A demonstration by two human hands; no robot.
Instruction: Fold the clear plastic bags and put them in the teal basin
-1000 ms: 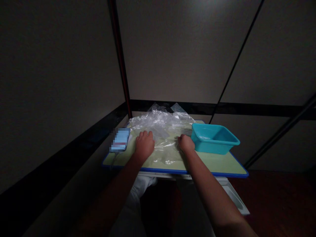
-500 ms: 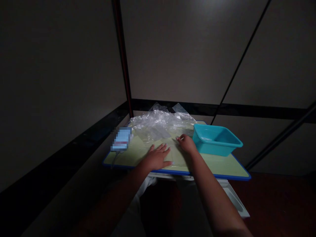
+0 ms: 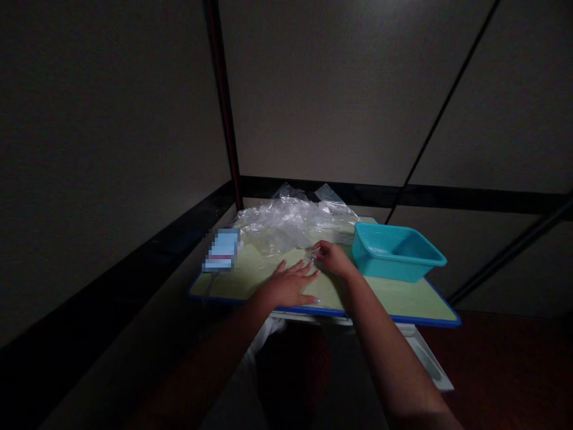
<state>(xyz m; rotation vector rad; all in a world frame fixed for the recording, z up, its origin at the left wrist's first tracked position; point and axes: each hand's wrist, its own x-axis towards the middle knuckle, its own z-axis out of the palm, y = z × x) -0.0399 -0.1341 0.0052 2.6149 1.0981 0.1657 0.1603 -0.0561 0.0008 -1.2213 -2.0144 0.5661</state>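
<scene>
On the desk (image 3: pixel 403 297) in the head view, a messy pile of clear plastic (image 3: pixel 290 215) lies past both hands, toward the wall (image 3: pixel 313 101). Its long way runs from left to right, across the front of the person. The right hand (image 3: pixel 333 259) is nearer to the pile, and its fingertips are just by the near edge. They are bent in close to each other, but I cannot tell if they pinch a bit of plastic. The left hand (image 3: pixel 286 289) is flat, with its fingers spread wide, and sits closer to the person. Its fingers point at the right hand. The two hands are very near each other, and I cannot tell if they touch. A blue-green tub (image 3: pixel 389 270) is just beside the right hand, on its right. The phone (image 3: pixel 224 248) is well apart from the left hand, over on the left side.
</scene>
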